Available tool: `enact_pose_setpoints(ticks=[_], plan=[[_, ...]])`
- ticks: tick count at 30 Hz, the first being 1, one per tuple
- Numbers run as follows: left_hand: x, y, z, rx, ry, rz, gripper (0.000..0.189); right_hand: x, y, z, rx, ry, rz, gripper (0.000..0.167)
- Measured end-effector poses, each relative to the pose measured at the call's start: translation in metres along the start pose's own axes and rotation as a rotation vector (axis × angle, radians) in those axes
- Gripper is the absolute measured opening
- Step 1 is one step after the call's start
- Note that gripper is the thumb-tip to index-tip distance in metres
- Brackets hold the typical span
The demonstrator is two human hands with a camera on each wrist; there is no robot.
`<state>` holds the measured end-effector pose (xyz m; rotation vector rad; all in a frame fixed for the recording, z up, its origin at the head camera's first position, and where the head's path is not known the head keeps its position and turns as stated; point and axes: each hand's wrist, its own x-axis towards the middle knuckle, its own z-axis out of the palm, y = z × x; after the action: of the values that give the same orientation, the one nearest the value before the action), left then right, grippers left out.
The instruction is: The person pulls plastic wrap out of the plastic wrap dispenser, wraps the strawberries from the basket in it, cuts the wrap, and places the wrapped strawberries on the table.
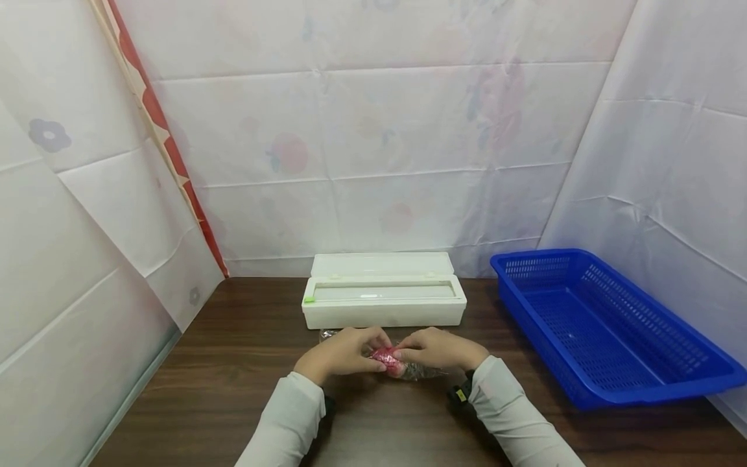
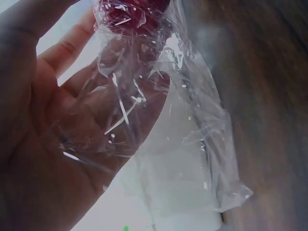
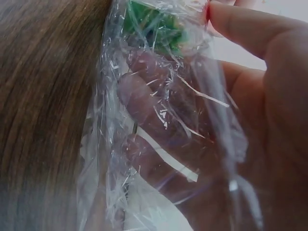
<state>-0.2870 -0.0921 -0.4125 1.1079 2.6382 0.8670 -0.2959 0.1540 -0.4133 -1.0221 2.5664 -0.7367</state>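
Observation:
Both hands hold a small red item wrapped in clear cling film in front of the white box. My left hand pinches it from the left with thumb and fingers, and my right hand grips it from the right. In the left wrist view, loose cling film hangs across the palm below the red item. Through the film in the right wrist view shows a green end, and more crumpled wrap trails over the fingers. The item's exact kind is hidden by the film and fingers.
Just beyond the hands stands a long white cling film dispenser box, its lid raised at the back and a small green tab at its left. A blue perforated plastic basket sits at the right of the dark wooden table.

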Motion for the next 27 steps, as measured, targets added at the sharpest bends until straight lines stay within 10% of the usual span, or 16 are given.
enact_pose_setpoints(ticks=[14,27], plan=[[-0.005,-0.004,0.001,-0.136,-0.029,-0.118,0.021,-0.006,-0.002,-0.004,-0.008,0.001,0.096,0.035],[-0.003,-0.012,0.004,-0.088,0.012,-0.104,0.030,-0.013,0.000,-0.014,-0.104,0.054,0.028,0.028]])
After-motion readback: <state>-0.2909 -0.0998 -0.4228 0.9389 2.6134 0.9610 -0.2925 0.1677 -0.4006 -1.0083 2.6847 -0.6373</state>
